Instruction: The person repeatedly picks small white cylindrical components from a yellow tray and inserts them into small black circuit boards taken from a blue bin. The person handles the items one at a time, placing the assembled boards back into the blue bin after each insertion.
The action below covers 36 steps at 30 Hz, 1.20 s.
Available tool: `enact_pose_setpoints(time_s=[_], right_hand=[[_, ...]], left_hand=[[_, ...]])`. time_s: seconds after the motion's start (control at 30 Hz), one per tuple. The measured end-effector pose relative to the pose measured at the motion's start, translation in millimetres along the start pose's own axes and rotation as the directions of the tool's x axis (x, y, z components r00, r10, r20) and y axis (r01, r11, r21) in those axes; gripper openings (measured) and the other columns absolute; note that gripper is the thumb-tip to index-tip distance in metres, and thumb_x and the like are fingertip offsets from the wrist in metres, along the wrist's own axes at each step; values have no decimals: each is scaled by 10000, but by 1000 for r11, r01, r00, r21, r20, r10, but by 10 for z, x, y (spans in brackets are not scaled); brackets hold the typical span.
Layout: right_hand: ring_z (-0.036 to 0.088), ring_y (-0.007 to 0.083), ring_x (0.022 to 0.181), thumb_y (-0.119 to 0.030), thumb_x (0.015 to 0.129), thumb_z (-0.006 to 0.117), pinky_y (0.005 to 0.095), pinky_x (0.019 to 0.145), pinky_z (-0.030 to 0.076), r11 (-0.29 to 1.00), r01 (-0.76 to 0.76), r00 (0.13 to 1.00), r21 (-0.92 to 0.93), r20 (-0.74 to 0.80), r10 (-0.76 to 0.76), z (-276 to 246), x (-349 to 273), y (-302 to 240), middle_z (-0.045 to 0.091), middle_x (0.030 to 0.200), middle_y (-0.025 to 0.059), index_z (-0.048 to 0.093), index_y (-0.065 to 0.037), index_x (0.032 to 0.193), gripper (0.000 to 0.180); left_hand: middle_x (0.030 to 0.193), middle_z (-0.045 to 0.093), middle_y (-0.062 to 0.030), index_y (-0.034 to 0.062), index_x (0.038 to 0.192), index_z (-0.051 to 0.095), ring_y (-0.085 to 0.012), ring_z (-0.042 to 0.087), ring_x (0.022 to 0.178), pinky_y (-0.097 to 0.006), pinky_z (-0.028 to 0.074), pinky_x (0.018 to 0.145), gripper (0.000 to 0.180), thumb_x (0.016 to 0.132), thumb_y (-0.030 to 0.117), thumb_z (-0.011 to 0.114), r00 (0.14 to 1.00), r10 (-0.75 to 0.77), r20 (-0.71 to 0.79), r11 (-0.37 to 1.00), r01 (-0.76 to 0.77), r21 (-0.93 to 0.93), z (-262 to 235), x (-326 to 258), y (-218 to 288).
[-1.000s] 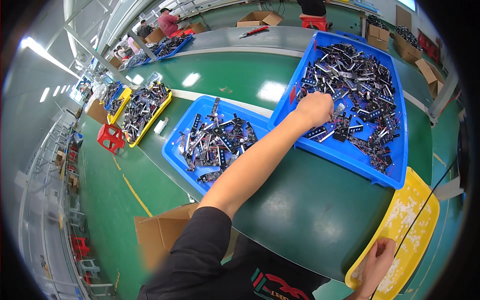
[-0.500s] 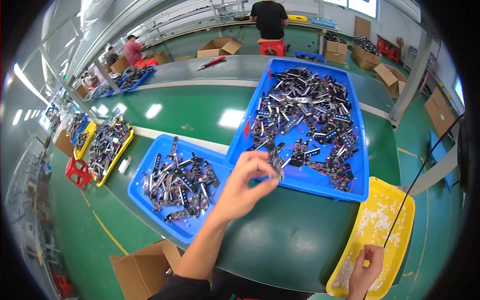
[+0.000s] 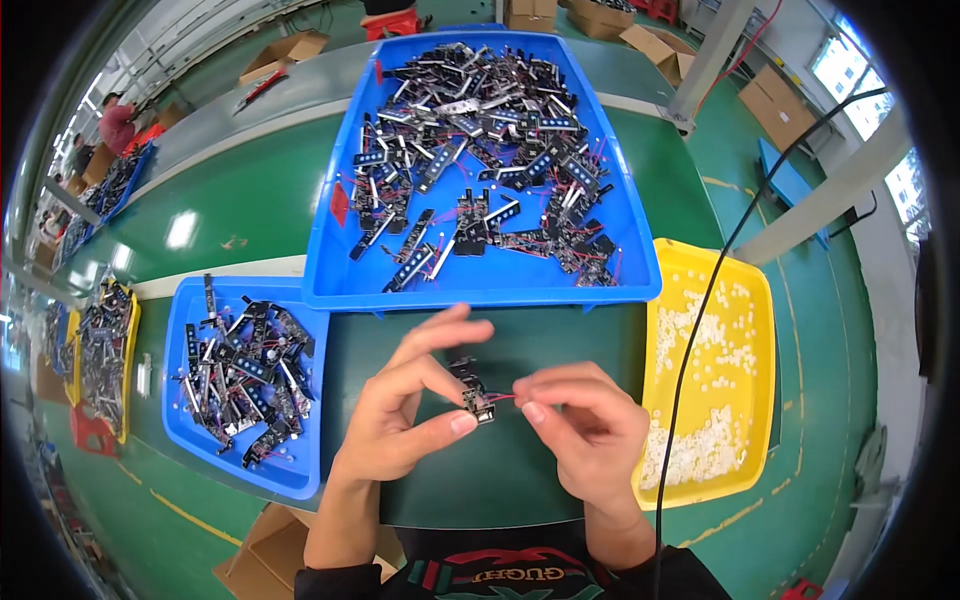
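Note:
Over the dark green tabletop, my left hand point(image 3: 405, 400) pinches a small black circuit board point(image 3: 478, 401) between thumb and forefinger, its other fingers raised. Thin red wires run from the board to my right hand point(image 3: 585, 418), whose thumb and fingertips are closed on their end; anything else there is hidden. A big blue tray point(image 3: 480, 295) full of black circuit boards with wires lies just beyond my hands. To the left is a smaller blue tray point(image 3: 315, 400) of similar boards. A yellow tray point(image 3: 760, 400) on the right holds many small white pieces point(image 3: 700, 455).
A black cable point(image 3: 712, 280) hangs across the yellow tray. More boards fill a yellow tray point(image 3: 132, 370) at far left, near a red stool point(image 3: 92, 430). An open cardboard box point(image 3: 265, 550) stands below the table's front edge. A metal post point(image 3: 715, 60) rises at the far right.
My left hand has come back from the big blue tray with a board. My right hand has left the yellow tray and now meets it at the wires. The view has turned right.

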State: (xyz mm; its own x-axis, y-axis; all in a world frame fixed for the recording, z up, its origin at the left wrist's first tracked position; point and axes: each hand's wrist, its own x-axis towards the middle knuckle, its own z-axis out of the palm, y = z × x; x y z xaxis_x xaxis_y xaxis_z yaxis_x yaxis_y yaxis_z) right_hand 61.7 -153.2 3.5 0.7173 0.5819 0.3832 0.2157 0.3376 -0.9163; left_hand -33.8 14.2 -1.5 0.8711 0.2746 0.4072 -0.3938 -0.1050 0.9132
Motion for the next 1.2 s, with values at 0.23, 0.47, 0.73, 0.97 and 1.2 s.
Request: enact_pose_setpoints(time_s=[0.23, 0.47, 0.73, 0.97, 1.2], right_hand=[[622, 211, 905, 150, 787, 640, 294, 767, 520, 955, -40, 984, 292, -153, 88, -37, -49, 217, 591, 980, 161, 610, 52, 1011, 247], [605, 184, 875, 155, 784, 637, 282, 753, 495, 984, -42, 990, 174, -122, 64, -22, -80, 279, 586, 982, 152, 618, 50, 950, 198], [605, 187, 876, 171, 782, 626, 287, 762, 492, 942, -103, 984, 319, -104, 143, -48, -72, 264, 582, 986, 155, 605, 46, 952, 211], [619, 215, 894, 205, 754, 625, 321, 792, 509, 909, -37, 999, 415, -15, 48, -6, -89, 264, 585, 980, 172, 593, 42, 931, 242], [622, 219, 903, 198, 765, 621, 332, 801, 527, 829, -78, 993, 553, -32, 115, 40, -88, 231, 582, 964, 167, 583, 39, 937, 237]], left_hand=[[1099, 622, -214, 8, 954, 538, -319, 588, 1090, -451, 415, 981, 97, 935, 103, 534, 930, -364, -44, 819, 297, -491, 130, -69, -109], [983, 625, -189, 18, 1031, 510, -382, 642, 948, -440, 551, 778, 254, 932, 245, 565, 787, -604, -128, 606, 349, -714, 272, -1, -17], [904, 642, -144, -19, 1047, 563, -299, 663, 875, -397, 550, 766, 287, 796, 24, 695, 869, -466, -169, 740, 278, -612, 248, -88, -135], [887, 634, -144, -20, 864, 607, -244, 655, 794, -371, 549, 738, 109, 787, -26, 684, 875, -446, -190, 761, 259, -595, 267, -113, -138], [901, 613, -191, -19, 841, 588, -231, 645, 716, -344, 554, 667, 111, 780, -27, 681, 891, -402, -212, 768, 202, -607, 322, -81, -132]])
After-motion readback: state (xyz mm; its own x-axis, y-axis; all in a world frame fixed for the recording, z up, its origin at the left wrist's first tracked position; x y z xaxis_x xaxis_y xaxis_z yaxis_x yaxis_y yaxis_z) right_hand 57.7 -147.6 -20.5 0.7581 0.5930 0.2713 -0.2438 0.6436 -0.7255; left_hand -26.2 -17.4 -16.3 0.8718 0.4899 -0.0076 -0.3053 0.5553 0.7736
